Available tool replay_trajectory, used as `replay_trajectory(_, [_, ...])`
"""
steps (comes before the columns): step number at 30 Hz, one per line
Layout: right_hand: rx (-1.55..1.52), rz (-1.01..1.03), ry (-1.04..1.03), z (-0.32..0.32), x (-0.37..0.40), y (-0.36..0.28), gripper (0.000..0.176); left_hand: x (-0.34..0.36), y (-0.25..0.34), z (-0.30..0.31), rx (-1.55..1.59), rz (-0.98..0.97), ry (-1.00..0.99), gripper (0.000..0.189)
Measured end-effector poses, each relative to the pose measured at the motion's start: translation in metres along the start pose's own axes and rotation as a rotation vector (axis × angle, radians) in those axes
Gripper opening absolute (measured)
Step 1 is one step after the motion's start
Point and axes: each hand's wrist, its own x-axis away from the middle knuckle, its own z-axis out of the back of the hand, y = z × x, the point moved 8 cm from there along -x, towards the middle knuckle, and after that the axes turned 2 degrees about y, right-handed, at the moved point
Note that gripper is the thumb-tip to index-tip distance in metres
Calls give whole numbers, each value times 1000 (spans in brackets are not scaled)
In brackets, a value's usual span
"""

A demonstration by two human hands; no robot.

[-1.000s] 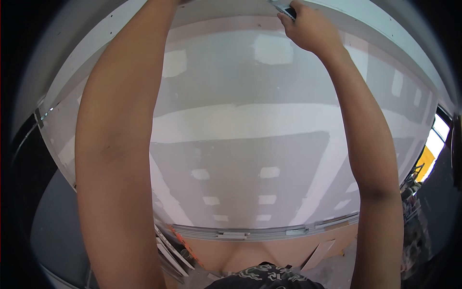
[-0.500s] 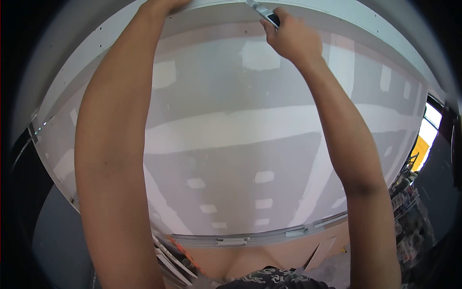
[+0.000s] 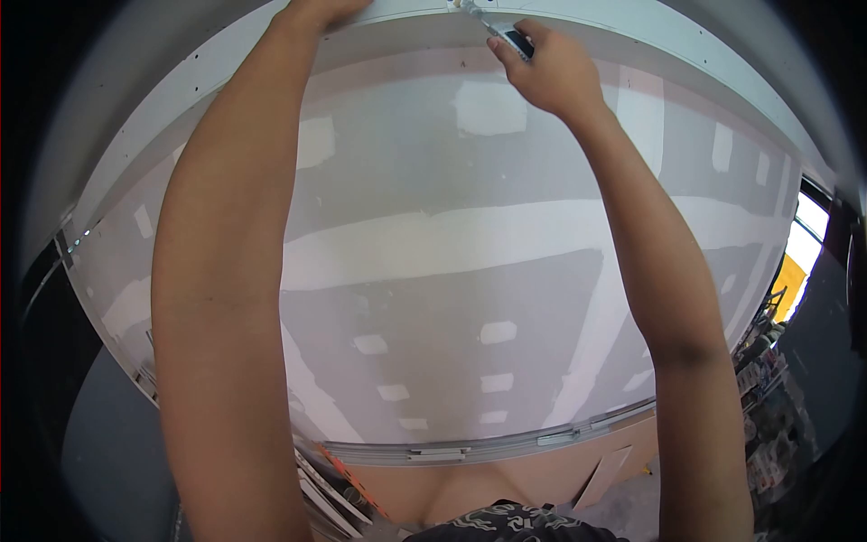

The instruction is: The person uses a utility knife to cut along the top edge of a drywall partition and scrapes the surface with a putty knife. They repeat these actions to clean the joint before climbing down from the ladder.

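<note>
Both my arms reach up along a grey drywall wall (image 3: 452,298) with white patches and a white horizontal band of filler. My right hand (image 3: 549,70) is shut on a small knife-like tool (image 3: 502,34) with a black and silver handle. Its tip touches the seam where the wall meets the white ceiling board (image 3: 632,27). My left hand (image 3: 323,13) presses against the same ceiling edge further left; only its heel and wrist show, the fingers are cut off by the frame's top.
A metal track (image 3: 470,447) runs along the wall's base. Below it lie board offcuts (image 3: 605,474) and stacked strips (image 3: 330,492) on the floor. A bright opening (image 3: 799,248) and cluttered items (image 3: 768,425) are at the right.
My right hand with the tool has moved left along the ceiling seam. The view has tilted slightly, bringing my left wrist into sight at the top.
</note>
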Motion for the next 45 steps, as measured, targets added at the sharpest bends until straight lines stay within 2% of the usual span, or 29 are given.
replay_trajectory(4, [22, 10, 7, -6, 8, -13, 38, 2, -2, 6, 11, 16, 27, 48])
replay_trajectory(8, [6, -44, -22, -21, 5, -13, 38, -6, -4, -4, -13, -4, 34, 48])
replay_trajectory(10, [2, -93, 4, -21, 4, -10, 43, -7, -4, -4, -20, -7, 33, 48])
replay_trajectory(14, [-21, -82, 10, -24, 3, -10, 43, -11, -4, -5, -36, -51, 17, 46])
replay_trajectory(16, [-12, -91, -10, -26, 4, -9, 37, -10, -4, -6, -22, -43, 17, 45])
replay_trajectory(19, [6, -119, 8, -28, 3, -10, 41, -9, -5, -6, 0, -20, 24, 45])
replay_trajectory(24, [-17, -107, 19, -27, 2, -6, 39, -10, 0, -8, -11, -35, 30, 44])
replay_trajectory(26, [-5, -105, 28, -27, 0, -5, 38, -10, -2, -9, -2, 24, 15, 44])
replay_trajectory(29, [18, -93, 46, -25, 2, -9, 37, -11, -2, -9, -23, -45, 51, 45])
replay_trajectory(33, [35, -137, 8, -22, 8, -8, 35, -11, 0, -10, -30, -37, 68, 46])
replay_trajectory(39, [52, -134, 23, -23, 7, -4, 35, -4, -2, -8, -4, 50, 34, 47])
replay_trajectory(45, [64, -109, 20, -24, 3, 1, 36, -10, -4, -14, -6, -7, 16, 47])
